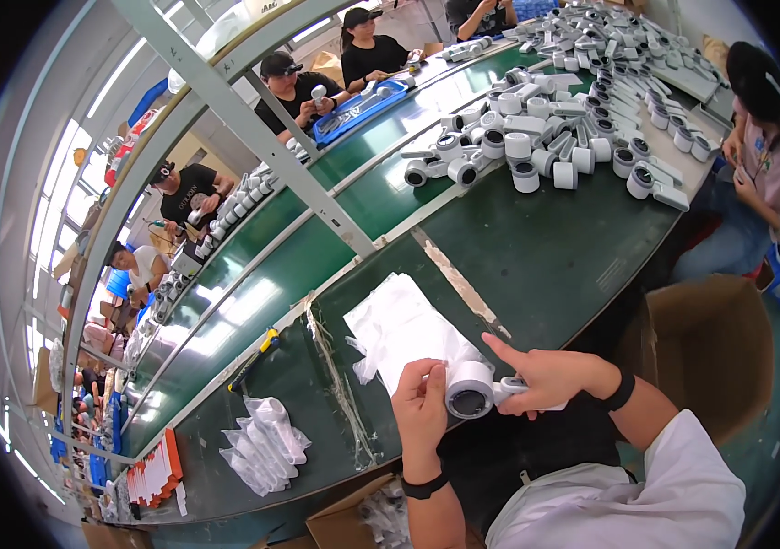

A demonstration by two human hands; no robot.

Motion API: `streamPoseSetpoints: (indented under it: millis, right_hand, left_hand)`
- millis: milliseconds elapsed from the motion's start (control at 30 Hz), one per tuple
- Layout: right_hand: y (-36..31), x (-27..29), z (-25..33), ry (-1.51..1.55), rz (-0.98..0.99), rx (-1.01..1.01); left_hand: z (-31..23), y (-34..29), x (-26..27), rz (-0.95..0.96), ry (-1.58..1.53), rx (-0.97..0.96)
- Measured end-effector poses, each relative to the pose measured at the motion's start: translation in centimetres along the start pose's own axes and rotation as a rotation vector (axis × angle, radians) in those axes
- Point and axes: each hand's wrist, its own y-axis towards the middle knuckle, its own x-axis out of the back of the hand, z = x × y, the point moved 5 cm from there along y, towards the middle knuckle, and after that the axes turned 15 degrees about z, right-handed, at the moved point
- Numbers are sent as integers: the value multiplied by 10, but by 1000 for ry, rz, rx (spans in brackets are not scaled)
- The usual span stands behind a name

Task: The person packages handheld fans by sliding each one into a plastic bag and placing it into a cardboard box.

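Note:
In my right hand (550, 380) is a white camera-like device (470, 384) with a round head and a dark round front. The fingers close around its short arm, while the index finger points out over the table. Beside the round head, my left hand (420, 403) has its fingers curled and pinched together. Its fingertips meet the near edge of a stack of thin white plastic bags (404, 320); whether they pinch a bag or the device is hidden. The stack lies flat on the dark green table (536, 247), just beyond both hands.
Several bagged devices (266, 444) lie at left, near a yellow utility knife (255, 357). Unbagged devices (536, 128) form a large heap at far right. A cardboard box (710, 348) stands at right. A metal post (262, 137) rises before the conveyor, with co-workers beyond.

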Motion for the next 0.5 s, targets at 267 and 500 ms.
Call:
streamPoseSetpoints:
  millis: [267,500]
  right_hand:
    - [22,0,2,-6,91,7]
    - [24,0,-2,78,-34,13]
  left_hand:
    - [-14,-4,7,90,124,-130]
    - [-37,-10,-7,26,526,-225]
